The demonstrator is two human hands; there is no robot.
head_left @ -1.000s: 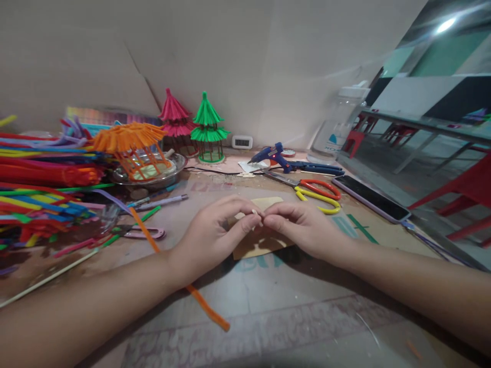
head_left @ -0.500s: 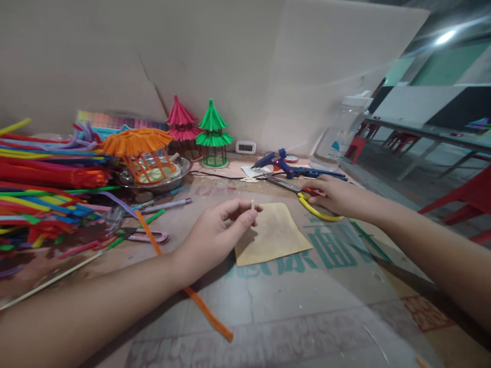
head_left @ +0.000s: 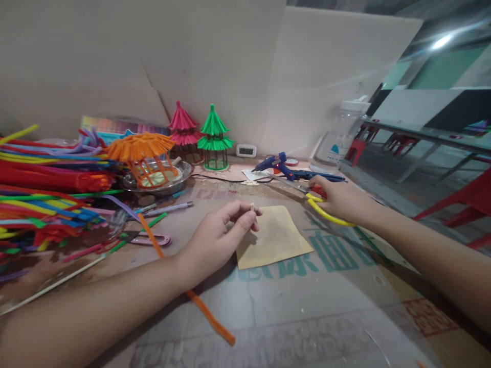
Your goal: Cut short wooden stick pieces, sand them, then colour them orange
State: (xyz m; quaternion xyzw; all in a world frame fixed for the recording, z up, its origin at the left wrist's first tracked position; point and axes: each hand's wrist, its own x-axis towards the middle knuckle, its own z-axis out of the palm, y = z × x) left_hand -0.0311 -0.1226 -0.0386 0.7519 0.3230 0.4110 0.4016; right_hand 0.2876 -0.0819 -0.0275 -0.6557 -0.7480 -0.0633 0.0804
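My left hand is closed in a pinch on a short pale wooden stick, above the left edge of a square of tan paper. Over at the right, my right hand has its fingers closed on the handles of a pair of scissors, one yellow and one red. The scissors' blades point left toward the glue gun, which lies on its side behind them. An orange pipe cleaner passes beneath my left forearm.
At the left lies a heap of colourful pipe cleaners. An orange-roofed model sits in a metal bowl. Pink and green pavilion models, a small clock and a clear bottle stand along the wall.
My right hand has closed round the scissors, and their handles have shifted slightly right. My left hand keeps its pinch on the stick in nearly the same place.
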